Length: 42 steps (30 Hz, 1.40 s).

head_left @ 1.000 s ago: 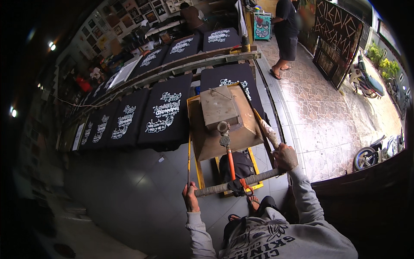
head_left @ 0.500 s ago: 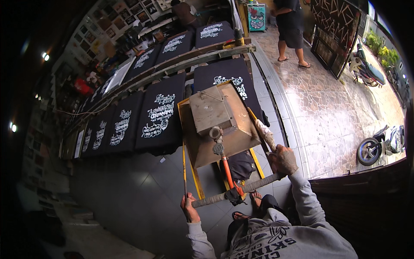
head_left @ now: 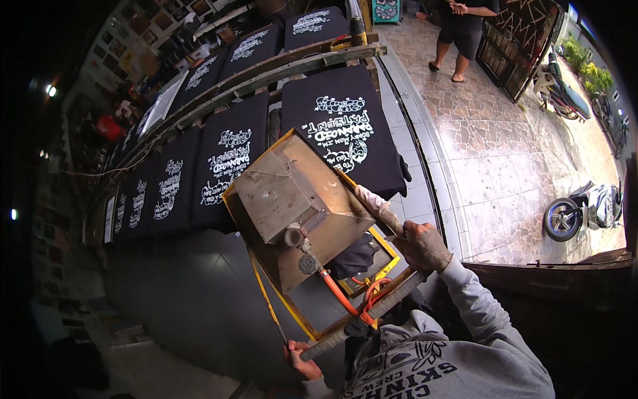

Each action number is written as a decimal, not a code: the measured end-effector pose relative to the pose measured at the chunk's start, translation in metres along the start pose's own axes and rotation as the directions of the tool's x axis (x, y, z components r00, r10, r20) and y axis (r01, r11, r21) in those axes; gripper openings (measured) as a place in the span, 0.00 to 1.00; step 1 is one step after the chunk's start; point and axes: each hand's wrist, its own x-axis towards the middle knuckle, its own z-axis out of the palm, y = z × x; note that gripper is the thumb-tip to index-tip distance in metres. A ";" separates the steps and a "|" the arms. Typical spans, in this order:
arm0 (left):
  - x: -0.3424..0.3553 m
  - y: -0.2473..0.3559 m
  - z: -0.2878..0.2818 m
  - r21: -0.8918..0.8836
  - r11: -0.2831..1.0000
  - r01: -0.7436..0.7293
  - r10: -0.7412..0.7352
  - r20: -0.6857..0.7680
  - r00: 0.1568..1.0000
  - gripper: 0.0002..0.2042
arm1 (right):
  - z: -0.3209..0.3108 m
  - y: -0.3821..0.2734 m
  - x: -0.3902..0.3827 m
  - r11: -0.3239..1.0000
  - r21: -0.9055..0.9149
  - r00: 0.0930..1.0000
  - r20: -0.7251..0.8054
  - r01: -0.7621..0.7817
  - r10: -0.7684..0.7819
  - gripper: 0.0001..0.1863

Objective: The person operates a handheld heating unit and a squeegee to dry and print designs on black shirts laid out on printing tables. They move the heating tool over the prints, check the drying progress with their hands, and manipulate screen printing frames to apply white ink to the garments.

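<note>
I hold a yellow-framed rig with a metal hood (head_left: pixel 286 206), a valve and an orange hose (head_left: pixel 337 292). My left hand (head_left: pixel 299 359) is closed on the rig's frame where a thin side bar meets the tape-wrapped crossbar (head_left: pixel 392 300). My right hand (head_left: pixel 425 246) grips the cloth-wrapped side handle (head_left: pixel 375 207) near the crossbar's other end. The hood is tilted diagonally, partly over black printed shirts (head_left: pixel 226 166) laid on boards beside it. A dark bundle (head_left: pixel 352 259) shows under the hood.
Black shirts with white prints (head_left: pixel 339 126) line two rows of boards with wooden rails (head_left: pixel 319 66) between. A bystander (head_left: pixel 458 33) stands on the stone-tiled floor (head_left: pixel 465 120) beside a dark metal gate (head_left: pixel 522 46). A scooter (head_left: pixel 585 213) is outside at right.
The hood has swung left and turned at an angle, uncovering more of the right-hand shirt. My left hand has moved lower. The bystander appears higher in the picture.
</note>
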 end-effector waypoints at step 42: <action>0.231 0.045 0.000 -0.160 0.980 -0.120 0.088 -0.191 0.978 0.04 | 0.046 -0.156 0.219 0.996 0.067 0.988 0.146 -0.052 0.042 0.16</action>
